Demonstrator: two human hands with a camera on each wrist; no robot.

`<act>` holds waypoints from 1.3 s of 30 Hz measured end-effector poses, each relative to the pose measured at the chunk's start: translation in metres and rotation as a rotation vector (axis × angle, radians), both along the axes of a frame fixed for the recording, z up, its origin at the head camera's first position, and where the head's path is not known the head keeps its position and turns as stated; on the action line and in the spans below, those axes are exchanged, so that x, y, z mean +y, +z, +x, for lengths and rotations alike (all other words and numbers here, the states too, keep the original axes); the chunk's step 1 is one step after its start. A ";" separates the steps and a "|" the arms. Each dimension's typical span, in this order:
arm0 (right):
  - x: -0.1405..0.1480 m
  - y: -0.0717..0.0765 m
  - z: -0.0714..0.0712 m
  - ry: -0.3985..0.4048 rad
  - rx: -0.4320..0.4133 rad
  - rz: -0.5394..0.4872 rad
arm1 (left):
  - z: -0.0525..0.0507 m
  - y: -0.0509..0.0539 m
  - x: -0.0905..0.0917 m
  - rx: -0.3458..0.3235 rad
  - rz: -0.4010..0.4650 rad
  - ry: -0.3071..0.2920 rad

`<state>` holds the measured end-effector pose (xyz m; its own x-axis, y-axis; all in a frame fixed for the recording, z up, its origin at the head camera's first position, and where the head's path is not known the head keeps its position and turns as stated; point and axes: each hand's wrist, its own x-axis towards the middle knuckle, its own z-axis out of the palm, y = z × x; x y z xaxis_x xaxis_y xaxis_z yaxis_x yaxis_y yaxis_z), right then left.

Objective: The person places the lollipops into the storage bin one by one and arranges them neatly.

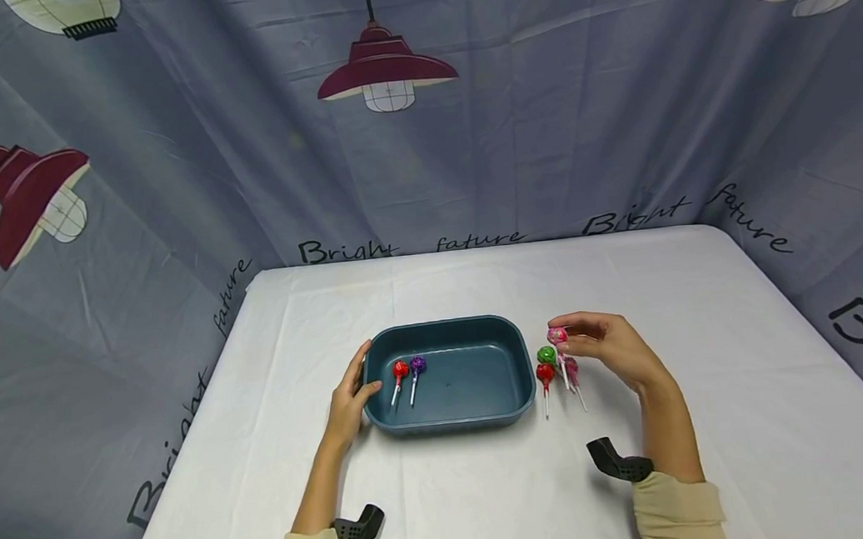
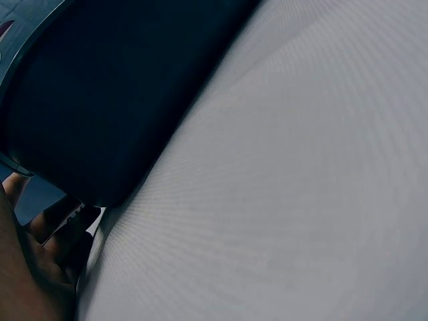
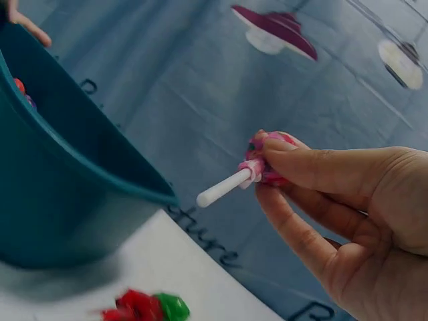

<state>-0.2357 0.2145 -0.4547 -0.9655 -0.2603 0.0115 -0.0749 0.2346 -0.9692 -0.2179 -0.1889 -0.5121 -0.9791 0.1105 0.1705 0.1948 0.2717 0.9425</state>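
Note:
A pink-wrapped lollipop is pinched by its head between the thumb and fingers of my right hand; its white stick points down in the head view. Below it on the cloth lie a green lollipop, a red lollipop and a pink one partly behind the held stick. My left hand grips the left end of a dark teal tray, thumb over the rim and fingers along the outside. Inside the tray, at its left, lie a red lollipop and a purple lollipop.
A white cloth covers the table. Behind and beside it hangs a grey-blue curtain printed with lamps and lettering. The tray's raised wall stands left of the right hand.

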 end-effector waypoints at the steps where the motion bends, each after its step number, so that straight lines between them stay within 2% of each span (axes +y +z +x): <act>1: -0.004 0.001 -0.001 0.006 0.009 -0.005 | 0.000 0.000 0.000 0.000 -0.001 0.000; 6: -0.022 0.008 -0.007 -0.001 0.044 0.003 | 0.000 0.002 0.000 0.003 -0.009 -0.003; 10: -0.038 0.012 -0.011 -0.014 0.045 0.004 | -0.002 -0.001 -0.001 0.033 0.005 -0.016; 17: -0.069 0.017 -0.020 -0.003 0.041 0.003 | -0.015 -0.028 -0.009 0.050 0.034 -0.005; 20: -0.083 0.017 -0.024 0.002 0.032 0.005 | -0.016 -0.030 -0.009 0.062 0.029 -0.003; 23: -0.098 0.014 -0.029 0.015 0.024 -0.023 | -0.016 -0.029 -0.009 0.056 0.046 -0.010; 30: -0.130 -0.001 -0.038 0.023 0.017 -0.062 | -0.002 0.001 -0.001 0.023 0.013 -0.007; 39: -0.150 -0.015 -0.044 0.053 -0.017 -0.119 | 0.000 -0.001 0.000 0.024 0.024 -0.006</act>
